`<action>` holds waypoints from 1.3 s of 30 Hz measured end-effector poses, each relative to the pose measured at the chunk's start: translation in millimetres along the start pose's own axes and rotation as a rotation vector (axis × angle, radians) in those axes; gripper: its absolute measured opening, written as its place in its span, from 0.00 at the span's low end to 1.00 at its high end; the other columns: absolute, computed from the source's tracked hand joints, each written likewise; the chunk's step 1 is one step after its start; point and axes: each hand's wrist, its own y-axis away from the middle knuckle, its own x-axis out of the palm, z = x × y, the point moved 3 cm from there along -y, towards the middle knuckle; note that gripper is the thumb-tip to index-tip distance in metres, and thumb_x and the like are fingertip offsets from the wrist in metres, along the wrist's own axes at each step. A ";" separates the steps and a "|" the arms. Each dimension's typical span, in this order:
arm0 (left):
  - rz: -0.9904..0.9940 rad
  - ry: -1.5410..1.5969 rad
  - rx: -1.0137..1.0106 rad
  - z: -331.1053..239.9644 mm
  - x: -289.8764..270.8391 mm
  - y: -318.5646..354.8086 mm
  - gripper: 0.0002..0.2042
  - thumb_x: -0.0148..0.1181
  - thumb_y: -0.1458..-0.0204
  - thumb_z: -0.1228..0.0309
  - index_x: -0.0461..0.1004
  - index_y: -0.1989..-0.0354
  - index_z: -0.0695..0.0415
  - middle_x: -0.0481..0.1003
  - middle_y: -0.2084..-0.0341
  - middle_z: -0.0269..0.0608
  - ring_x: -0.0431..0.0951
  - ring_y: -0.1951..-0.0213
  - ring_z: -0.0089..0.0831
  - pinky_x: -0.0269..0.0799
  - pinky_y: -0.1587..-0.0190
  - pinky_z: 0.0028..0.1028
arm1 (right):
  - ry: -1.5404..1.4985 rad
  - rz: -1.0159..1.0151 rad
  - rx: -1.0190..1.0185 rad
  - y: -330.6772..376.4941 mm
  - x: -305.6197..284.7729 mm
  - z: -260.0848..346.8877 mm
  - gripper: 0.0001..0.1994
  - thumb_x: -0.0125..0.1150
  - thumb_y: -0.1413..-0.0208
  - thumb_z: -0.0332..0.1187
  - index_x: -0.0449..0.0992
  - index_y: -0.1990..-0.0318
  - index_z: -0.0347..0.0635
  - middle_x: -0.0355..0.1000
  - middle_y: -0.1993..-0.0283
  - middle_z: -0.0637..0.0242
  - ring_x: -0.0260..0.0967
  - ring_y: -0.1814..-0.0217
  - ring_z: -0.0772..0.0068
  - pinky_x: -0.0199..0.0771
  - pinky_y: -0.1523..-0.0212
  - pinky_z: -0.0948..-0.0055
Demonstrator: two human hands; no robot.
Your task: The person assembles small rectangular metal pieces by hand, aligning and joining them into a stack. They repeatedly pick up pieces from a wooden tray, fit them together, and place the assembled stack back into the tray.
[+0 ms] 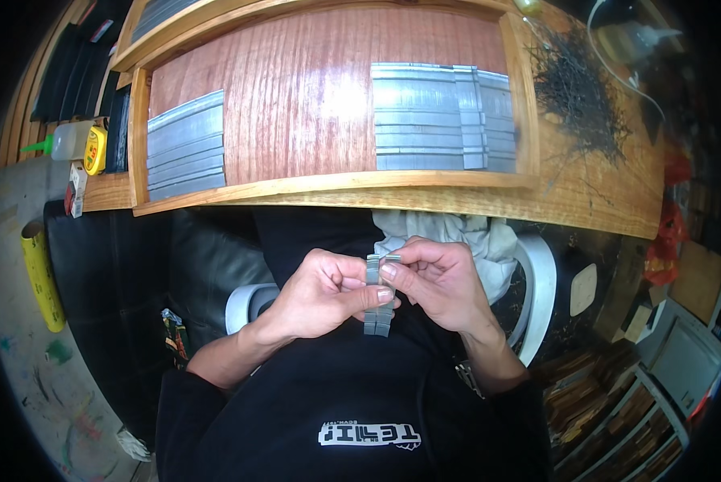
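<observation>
In front of my chest, both hands hold a small bundle of narrow grey strips (pixel 377 325), upright, with two columns side by side. My left hand (pixel 319 296) is closed on its left side, the thumb lying across the front. My right hand (pixel 441 283) pinches the upper right end between thumb and fingers. The strips' material cannot be made out, and my fingers hide their middle. Beyond my hands, a shallow wooden tray (pixel 328 186) holds similar grey strips in rows, one group of strips (pixel 186 145) at left and a wider group of strips (pixel 417 120) at right.
A heap of thin dark strands (pixel 577 96) lies on the table right of the tray. At the left edge are a green-tipped bottle (pixel 67 143) and a yellow container (pixel 95 151). A yellow roll (pixel 43 277) stands on the floor; chair armrests (pixel 537 297) flank me.
</observation>
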 end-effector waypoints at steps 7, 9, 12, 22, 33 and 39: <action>0.005 -0.044 0.050 4.3 2.7 -2.4 0.08 0.67 0.37 0.73 0.84 0.53 0.63 0.86 0.64 0.38 0.81 0.66 0.15 0.75 0.66 0.17 | 0.021 -0.030 -0.011 1.6 1.2 2.1 0.05 0.67 0.36 0.23 0.82 0.59 0.27 0.77 0.64 0.65 0.76 0.69 0.83 0.76 0.70 0.83; 0.004 -0.046 0.053 3.0 2.4 -2.0 0.08 0.67 0.37 0.73 0.84 0.53 0.63 0.86 0.64 0.37 0.81 0.66 0.14 0.75 0.67 0.17 | 0.018 -0.036 -0.008 1.0 1.7 1.8 0.05 0.66 0.36 0.23 0.82 0.59 0.27 0.77 0.64 0.65 0.76 0.69 0.83 0.76 0.71 0.83; 0.008 -0.018 0.054 1.5 1.9 -1.5 0.08 0.67 0.37 0.73 0.84 0.54 0.62 0.86 0.65 0.36 0.80 0.66 0.14 0.75 0.67 0.17 | 0.035 -0.062 0.003 0.6 2.6 1.0 0.04 0.66 0.37 0.22 0.82 0.60 0.27 0.77 0.64 0.65 0.76 0.69 0.83 0.76 0.71 0.83; -0.173 0.049 0.151 -3.6 -3.1 1.5 0.09 0.65 0.37 0.77 0.81 0.51 0.67 0.85 0.61 0.54 0.89 0.59 0.40 0.86 0.59 0.30 | 0.275 -0.304 -0.272 25.8 -33.0 78.6 0.04 0.68 0.40 0.23 0.83 0.62 0.30 0.77 0.66 0.66 0.71 0.72 0.84 0.70 0.72 0.82; -0.070 -0.005 0.044 -13.4 -0.1 -5.0 0.10 0.64 0.36 0.76 0.80 0.50 0.67 0.86 0.59 0.51 0.88 0.57 0.36 0.83 0.58 0.26 | 0.333 -0.237 -0.242 28.1 -49.0 103.2 0.04 0.70 0.41 0.24 0.85 0.66 0.32 0.77 0.72 0.66 0.71 0.75 0.83 0.67 0.75 0.83; 0.028 0.022 0.000 -4.7 1.4 -8.6 0.09 0.65 0.37 0.76 0.83 0.50 0.62 0.86 0.61 0.42 0.85 0.61 0.22 0.84 0.60 0.23 | 0.100 -0.033 0.068 1.0 -3.6 18.3 0.05 0.67 0.36 0.25 0.84 0.60 0.29 0.80 0.68 0.68 0.74 0.70 0.86 0.74 0.70 0.85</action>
